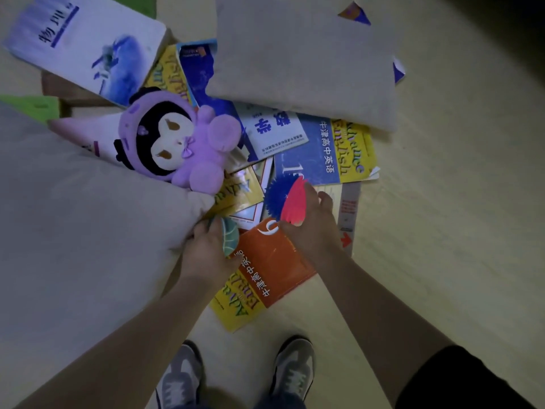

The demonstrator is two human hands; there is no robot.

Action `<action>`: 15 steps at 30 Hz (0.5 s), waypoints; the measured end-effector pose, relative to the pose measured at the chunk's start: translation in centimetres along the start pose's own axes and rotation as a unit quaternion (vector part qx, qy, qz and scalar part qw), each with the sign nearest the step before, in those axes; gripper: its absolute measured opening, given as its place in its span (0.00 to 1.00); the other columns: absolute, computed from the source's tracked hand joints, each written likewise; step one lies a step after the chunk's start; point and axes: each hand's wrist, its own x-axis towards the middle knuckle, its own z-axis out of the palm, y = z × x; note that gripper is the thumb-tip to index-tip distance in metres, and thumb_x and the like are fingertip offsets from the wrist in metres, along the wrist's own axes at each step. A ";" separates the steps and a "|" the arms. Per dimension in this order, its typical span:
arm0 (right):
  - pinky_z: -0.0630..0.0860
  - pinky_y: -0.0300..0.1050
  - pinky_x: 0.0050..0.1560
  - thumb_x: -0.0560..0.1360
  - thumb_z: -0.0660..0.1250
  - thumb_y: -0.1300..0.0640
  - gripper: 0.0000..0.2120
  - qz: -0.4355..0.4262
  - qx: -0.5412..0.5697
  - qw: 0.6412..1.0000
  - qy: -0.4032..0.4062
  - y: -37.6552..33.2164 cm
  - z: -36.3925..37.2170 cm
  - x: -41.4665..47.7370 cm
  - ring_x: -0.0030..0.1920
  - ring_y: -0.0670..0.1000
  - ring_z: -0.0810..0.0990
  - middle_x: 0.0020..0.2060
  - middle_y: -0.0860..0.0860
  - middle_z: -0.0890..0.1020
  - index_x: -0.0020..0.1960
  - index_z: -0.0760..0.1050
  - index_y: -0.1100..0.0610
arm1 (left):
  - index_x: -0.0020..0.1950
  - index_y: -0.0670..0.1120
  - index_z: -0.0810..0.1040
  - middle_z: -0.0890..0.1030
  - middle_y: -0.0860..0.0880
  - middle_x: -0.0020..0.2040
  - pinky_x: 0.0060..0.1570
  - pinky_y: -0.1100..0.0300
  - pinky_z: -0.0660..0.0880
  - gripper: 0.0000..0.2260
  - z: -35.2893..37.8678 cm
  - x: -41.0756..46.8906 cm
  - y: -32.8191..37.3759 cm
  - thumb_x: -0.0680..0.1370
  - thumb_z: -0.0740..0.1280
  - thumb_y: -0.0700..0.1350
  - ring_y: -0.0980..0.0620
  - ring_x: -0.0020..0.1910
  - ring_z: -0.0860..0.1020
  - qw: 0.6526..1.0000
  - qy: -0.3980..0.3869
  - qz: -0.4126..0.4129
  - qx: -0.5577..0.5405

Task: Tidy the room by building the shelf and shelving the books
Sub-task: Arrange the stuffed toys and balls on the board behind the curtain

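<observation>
Head cam: pale floor (442,231) w/ strewn books (312,149) (dim room).

A purple plush toy (177,143) touches a big grey pillow (73,231). Another grey pillow (300,54) lies farther up. Close by are a spiky ball (280,202), blue and pink, and a green leaf shape (229,237). Two grey shoes (180,379) stand on the pale floor (457,202)

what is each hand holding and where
Left hand grips the green leaf-shaped piece by its edge; right hand cups the spiky ball over its red half.
</observation>
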 end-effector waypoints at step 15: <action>0.77 0.46 0.49 0.65 0.77 0.53 0.43 0.007 0.043 0.997 0.063 2.3 2.0 2.2 0.59 0.53 0.73 0.64 0.53 0.67 0.73 0.57 0.50 | 0.65 0.48 0.68 0.75 0.44 0.55 0.50 0.54 0.72 0.33 2.8 2.6 -1.4 0.64 0.77 0.51 0.44 0.53 0.76 0.998 -0.013 -0.027 -0.062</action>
